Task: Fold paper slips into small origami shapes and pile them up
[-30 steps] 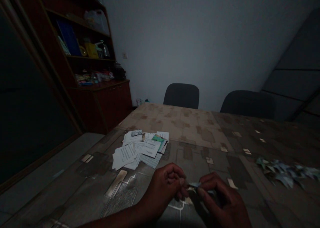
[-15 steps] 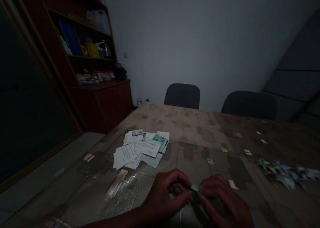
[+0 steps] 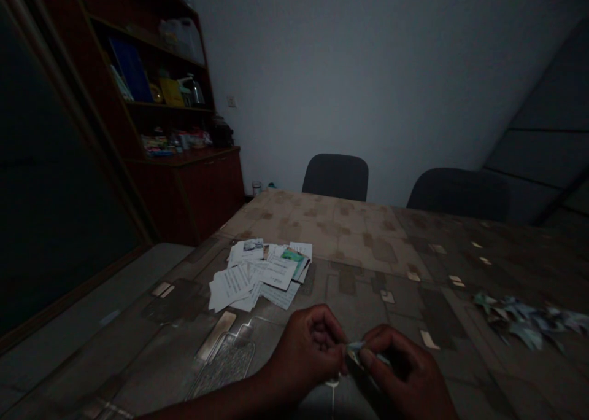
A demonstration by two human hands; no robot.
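Note:
Near the front of the table, my left hand (image 3: 307,351) and my right hand (image 3: 407,368) meet over a small folded piece of paper (image 3: 355,346). Its pale, greenish edge shows between the fingertips; the rest is hidden or too dark to make out. Thumb and fingers of my left hand pinch its left side, the other fingers curled in. On the opposite side my right thumb and forefinger grip it. Beyond my left hand lies a loose pile of printed paper cards (image 3: 276,271), mostly white, one with a green picture. Several folded paper pieces (image 3: 529,325) lie heaped at the right.
A patterned cloth (image 3: 340,220) covers the table. Two dark chairs (image 3: 335,175) stand at its far side, before a pale wall. At the left rises a reddish-brown cabinet (image 3: 184,193) with filled shelves. The room is dim.
My right fingers have shifted and now pinch the paper between thumb and forefinger. My left hand has turned slightly, its fingers more curled. The card pile and the folded heap stay put.

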